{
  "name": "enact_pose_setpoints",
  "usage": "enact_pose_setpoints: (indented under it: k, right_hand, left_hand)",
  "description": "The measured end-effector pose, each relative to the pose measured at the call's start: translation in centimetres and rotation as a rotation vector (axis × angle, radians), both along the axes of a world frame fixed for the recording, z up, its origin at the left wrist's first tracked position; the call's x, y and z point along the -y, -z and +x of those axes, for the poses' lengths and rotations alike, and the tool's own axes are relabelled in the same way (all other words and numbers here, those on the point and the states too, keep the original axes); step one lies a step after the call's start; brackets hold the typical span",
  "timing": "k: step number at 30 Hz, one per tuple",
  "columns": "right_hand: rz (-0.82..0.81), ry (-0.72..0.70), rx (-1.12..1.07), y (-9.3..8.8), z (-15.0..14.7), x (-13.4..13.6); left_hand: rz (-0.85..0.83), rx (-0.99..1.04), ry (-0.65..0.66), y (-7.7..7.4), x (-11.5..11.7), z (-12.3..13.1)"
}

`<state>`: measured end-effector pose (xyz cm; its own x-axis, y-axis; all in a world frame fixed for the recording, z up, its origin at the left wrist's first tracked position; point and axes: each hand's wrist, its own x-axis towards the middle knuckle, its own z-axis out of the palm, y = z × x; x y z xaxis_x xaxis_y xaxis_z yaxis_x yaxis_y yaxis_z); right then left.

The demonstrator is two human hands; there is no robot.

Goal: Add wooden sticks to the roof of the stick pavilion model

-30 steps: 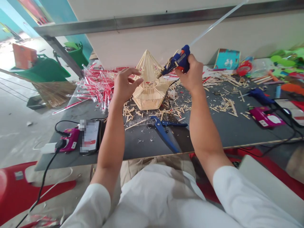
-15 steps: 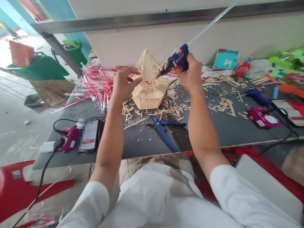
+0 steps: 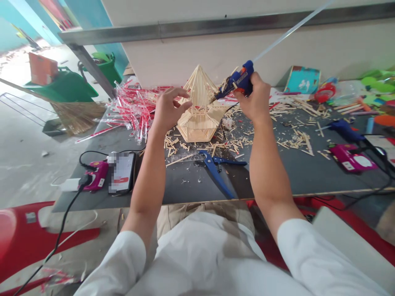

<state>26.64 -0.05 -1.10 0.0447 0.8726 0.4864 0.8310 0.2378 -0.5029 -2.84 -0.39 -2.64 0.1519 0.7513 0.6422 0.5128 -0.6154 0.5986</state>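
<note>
A small house built of thin wooden sticks [image 3: 200, 111], with a pointed roof, stands on the dark table [image 3: 277, 172]. My left hand [image 3: 168, 109] is at its left side, fingers curved and touching the roof edge. My right hand [image 3: 254, 98] grips a blue glue gun [image 3: 237, 80]. A long clear glue stick [image 3: 293, 28] juts from its back. The nozzle points down-left at the roof's right slope.
Blue cutting pliers [image 3: 216, 166] lie in front of the house among loose stick pieces. A phone [image 3: 121, 177] and pink power strip [image 3: 94, 181] sit at the left edge. Red-and-clear wrappers [image 3: 132, 107] pile up behind-left. Another glue gun [image 3: 344, 128] and pink strip [image 3: 353, 158] lie right.
The nozzle has come closer to the roof's right slope. My left hand has stayed at the roof's left side. The view has shifted slightly.
</note>
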Motion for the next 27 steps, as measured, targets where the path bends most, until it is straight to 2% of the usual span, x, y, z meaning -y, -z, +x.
enact_pose_setpoints:
  k: [5,13,21,27]
  right_hand:
    - [0.018,-0.015,-0.039,0.3,0.1,-0.4]
    - [0.027,0.065,0.004,0.0,0.0,-0.2]
    - [0.256,-0.009,-0.116,1.3,0.5,-1.9]
    - [0.351,-0.017,-0.159,1.6,0.4,-2.5]
  left_hand:
    - [0.013,0.005,0.005,0.1,-0.2,-0.1]
    - [0.007,-0.023,-0.006,0.2,-0.1,-0.1]
    - [0.056,-0.014,0.015,0.6,-0.6,-0.2]
    - [0.099,-0.006,0.028,0.0,0.0,0.0]
